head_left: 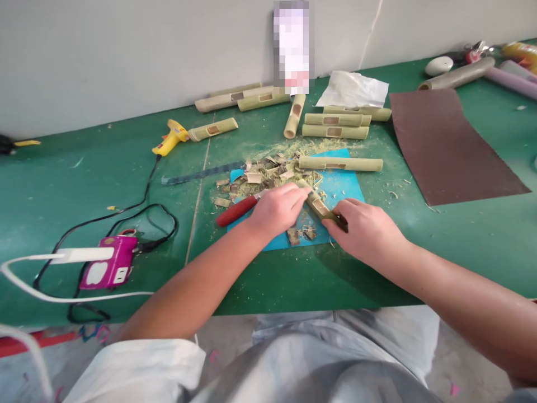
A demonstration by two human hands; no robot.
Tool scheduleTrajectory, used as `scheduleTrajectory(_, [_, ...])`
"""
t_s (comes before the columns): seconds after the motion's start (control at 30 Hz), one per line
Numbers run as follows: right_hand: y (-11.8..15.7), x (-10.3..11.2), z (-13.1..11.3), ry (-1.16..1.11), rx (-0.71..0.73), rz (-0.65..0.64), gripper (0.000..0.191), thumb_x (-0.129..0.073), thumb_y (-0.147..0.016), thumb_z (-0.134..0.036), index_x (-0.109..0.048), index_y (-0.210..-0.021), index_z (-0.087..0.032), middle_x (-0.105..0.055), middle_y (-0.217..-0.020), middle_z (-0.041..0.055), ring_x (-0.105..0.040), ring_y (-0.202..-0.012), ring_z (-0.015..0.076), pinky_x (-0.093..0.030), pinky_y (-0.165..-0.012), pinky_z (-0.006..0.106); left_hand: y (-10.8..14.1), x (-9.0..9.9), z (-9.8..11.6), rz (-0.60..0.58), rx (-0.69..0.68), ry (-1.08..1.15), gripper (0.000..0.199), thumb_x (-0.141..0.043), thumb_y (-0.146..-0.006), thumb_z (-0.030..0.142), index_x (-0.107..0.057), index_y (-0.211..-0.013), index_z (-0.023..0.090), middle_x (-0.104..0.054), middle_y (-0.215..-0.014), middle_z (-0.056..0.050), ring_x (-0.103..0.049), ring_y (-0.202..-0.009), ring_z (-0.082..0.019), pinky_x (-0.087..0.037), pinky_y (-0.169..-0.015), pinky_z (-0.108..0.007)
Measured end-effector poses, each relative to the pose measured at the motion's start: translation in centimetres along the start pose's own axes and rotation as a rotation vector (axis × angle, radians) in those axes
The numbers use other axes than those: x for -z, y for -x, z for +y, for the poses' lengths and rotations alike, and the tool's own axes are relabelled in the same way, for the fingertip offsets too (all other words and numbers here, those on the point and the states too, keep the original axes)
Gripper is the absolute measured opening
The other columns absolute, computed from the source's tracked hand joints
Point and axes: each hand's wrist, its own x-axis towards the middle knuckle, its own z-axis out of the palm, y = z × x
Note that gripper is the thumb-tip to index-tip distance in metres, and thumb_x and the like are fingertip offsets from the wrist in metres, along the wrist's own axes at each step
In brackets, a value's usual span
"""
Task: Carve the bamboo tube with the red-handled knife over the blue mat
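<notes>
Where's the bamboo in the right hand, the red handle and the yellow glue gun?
Held bamboo (320, 207): head view, its cut opening.
Red handle (238, 211): head view, its middle.
Yellow glue gun (171, 139): head view, its body.

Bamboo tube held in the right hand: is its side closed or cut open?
Cut open: the bamboo tube shows a roughly rectangular, pale-edged opening between the left hand and the right hand.
</notes>
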Motion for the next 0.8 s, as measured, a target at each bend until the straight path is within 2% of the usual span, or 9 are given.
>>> scheduleTrajectory(0.27, [-0.18,0.03,0.02,-0.002,-0.021,-0.023,0.026,-0.053,-0.088,-0.038,-0.046,-0.070,-0.021,-0.054,-0.072,0.0006,-0.040,-0.056,0.0118,-0.024,-0.055,0.029,-0.12,-0.13,-0.31,0.023,0.060,0.022,0.028,-0.046,-0.101,0.024,-0.071,-0.104,0.011,-0.070,-0.082,-0.006,-0.066,-0.074,-0.013,-0.056,-0.070,-0.024])
scheduleTrajectory(0.4, [-0.22,0.04,0.05,-0.013,-0.014,-0.024,0.025,-0.053,-0.087,-0.038,-0.046,-0.071,-0.021,-0.054,-0.071,0.0005,-0.041,-0.057,0.0120,-0.024,-0.054,0.028,-0.14,-0.04,-0.17,-0.019,0.001,0.042,0.029,-0.045,-0.101,0.024,-0.070,-0.107,0.011,-0.068,-0.079,-0.006,-0.064,-0.070,-0.012,-0.054,-0.066,-0.022])
scheduleTrajectory(0.53, [-0.27,-0.01,0.15,-0.018,-0.005,-0.010,0.024,-0.054,-0.087,-0.039,-0.049,-0.071,-0.021,-0.056,-0.072,0.0012,-0.042,-0.056,0.0122,-0.024,-0.054,0.029,-0.20,0.03,-0.22,0.019,0.068,0.014,0.029,-0.045,-0.101,0.025,-0.072,-0.101,0.012,-0.070,-0.082,-0.006,-0.066,-0.073,-0.013,-0.055,-0.069,-0.023])
scheduleTrajectory(0.67, [-0.19,-0.05,0.11,0.003,-0.002,-0.019,0.024,-0.053,-0.088,-0.039,-0.053,-0.073,-0.020,-0.058,-0.073,0.0024,-0.045,-0.057,0.0129,-0.024,-0.054,0.029,-0.08,0.07,0.01,-0.052,0.027,0.053,0.030,-0.044,-0.102,0.026,-0.070,-0.108,0.012,-0.070,-0.083,-0.006,-0.066,-0.073,-0.013,-0.055,-0.067,-0.023])
scheduleTrajectory(0.8, [-0.10,-0.10,-0.03,0.017,0.023,0.046,0.021,-0.053,-0.088,-0.038,-0.061,-0.084,-0.018,-0.062,-0.083,0.0048,-0.049,-0.060,0.0138,-0.026,-0.054,0.029,-0.09,0.16,0.17,-0.041,0.057,0.071,0.027,-0.047,-0.101,0.024,-0.070,-0.108,0.012,-0.072,-0.089,-0.008,-0.068,-0.081,-0.015,-0.056,-0.074,-0.026])
